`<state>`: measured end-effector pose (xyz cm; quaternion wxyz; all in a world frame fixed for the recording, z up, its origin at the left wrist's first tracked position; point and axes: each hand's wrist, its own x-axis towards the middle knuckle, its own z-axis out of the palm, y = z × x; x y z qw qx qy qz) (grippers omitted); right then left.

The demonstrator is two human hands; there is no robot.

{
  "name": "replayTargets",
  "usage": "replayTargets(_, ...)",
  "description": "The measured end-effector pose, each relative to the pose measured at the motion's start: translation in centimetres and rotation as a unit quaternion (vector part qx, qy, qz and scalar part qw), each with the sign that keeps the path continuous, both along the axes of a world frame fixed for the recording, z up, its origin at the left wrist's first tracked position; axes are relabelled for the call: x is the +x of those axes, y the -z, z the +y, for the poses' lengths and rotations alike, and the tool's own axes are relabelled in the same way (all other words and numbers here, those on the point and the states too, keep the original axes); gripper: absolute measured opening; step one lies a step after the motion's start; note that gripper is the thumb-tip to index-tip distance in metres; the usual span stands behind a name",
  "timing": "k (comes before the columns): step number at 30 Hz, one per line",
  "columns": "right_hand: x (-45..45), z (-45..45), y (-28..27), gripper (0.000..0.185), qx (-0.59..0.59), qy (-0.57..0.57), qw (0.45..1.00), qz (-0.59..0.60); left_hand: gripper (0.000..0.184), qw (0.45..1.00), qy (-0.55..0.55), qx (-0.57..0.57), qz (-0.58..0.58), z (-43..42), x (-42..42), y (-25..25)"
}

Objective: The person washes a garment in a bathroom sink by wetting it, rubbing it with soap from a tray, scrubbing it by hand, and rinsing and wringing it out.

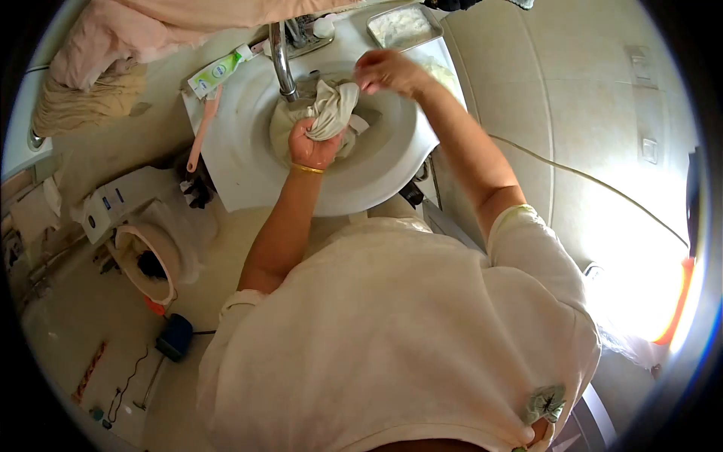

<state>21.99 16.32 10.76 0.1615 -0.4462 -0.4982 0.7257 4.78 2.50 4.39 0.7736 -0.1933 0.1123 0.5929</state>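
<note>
My left hand [315, 148] is wrapped round a bunched, cream-coloured wet-looking cloth [332, 109] over the sink [331, 192]. More of the cloth hangs down into the bowl, where a small white tag-like piece shows at its side. Just to the right of the bunch and a little higher, my right hand [388, 73] has its fingers curled together. Whether anything is between those fingertips is too blurred to tell. A metal faucet [281, 64] stands behind the cloth, its spout close to it.
On the sink's left ledge lie a green-and-white tube [219, 71] and a pink-handled brush [202, 134]. A metal tray [405, 27] with white contents sits at the back right. Fabric [135, 34] hangs upper left. Below stands a bin [160, 264]. A cable [580, 172] crosses the right wall.
</note>
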Motion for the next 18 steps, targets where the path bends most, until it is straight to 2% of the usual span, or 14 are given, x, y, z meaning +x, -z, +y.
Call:
replayTargets(2, -2.2, -2.8, 1.0, 0.018, 0.014, -0.05, 0.998, -0.035, 0.054, 1.0, 0.012, 0.009, -0.009, 0.2, 0.1, 1.0)
replayTargets(3, -3.3, -4.0, 1.2, 0.015, 0.076, -0.065, 0.992, -0.08, 0.05, 1.0, 0.006, 0.001, 0.016, 0.3, 0.3, 0.7)
replayTargets(4, -4.2, -4.4, 2.2, 0.017, 0.207, -0.088, 0.956, -0.189, 0.046, 0.999, -0.001, -0.007, 0.042, 0.3, 0.6, 0.4)
replayTargets(5, -4.8, -4.8, 3.2, 0.02, 0.331, -0.108, 0.891, -0.293, 0.043, 0.997, -0.007, -0.016, 0.069, 0.3, 0.8, 0.1)
replayTargets(8, -5.9, -8.4, 3.2, 0.029, 0.455, -0.15, 0.795, -0.372, 0.023, 0.991, 0.014, -0.074, 0.109, -0.1, 0.3, 1.7)
replayTargets(11, -6.0, -12.5, 3.4, 0.029, 0.626, -0.183, 0.684, -0.327, 0.014, 0.981, 0.014, -0.085, 0.175, -0.5, -0.7, 2.4)
replayTargets(12, -5.8, -13.4, 2.5, 0.029, 0.619, -0.15, 0.71, -0.3, 0.018, 0.986, 0.041, -0.04, 0.154, -0.6, -1.2, 2.6)
replayTargets(14, -5.8, -14.2, 0.7, 0.03, 0.606, -0.084, 0.754, -0.239, 0.02, 0.985, 0.061, -0.058, 0.149, -0.3, -0.9, 1.6)
replayTargets(15, -5.7, -14.0, 0.0, 0.029, 0.56, -0.062, 0.803, -0.196, 0.022, 0.984, 0.071, -0.069, 0.148, -0.3, -0.9, 0.9)
replayTargets(16, -5.1, -13.8, -0.8, 0.029, 0.508, -0.039, 0.847, -0.152, 0.028, 0.992, 0.099, 0.029, 0.072, -0.6, -1.6, 1.7)
replayTargets(17, -4.4, -13.7, -1.2, 0.028, 0.454, -0.017, 0.885, -0.107, 0.03, 0.994, 0.07, -0.009, 0.088, -0.5, -1.3, 1.2)
replayTargets(18, -3.6, -13.0, -0.5, 0.03, 0.402, 0.042, 0.904, -0.141, 0.032, 0.993, 0.04, -0.047, 0.103, -0.1, -0.7, 0.2)
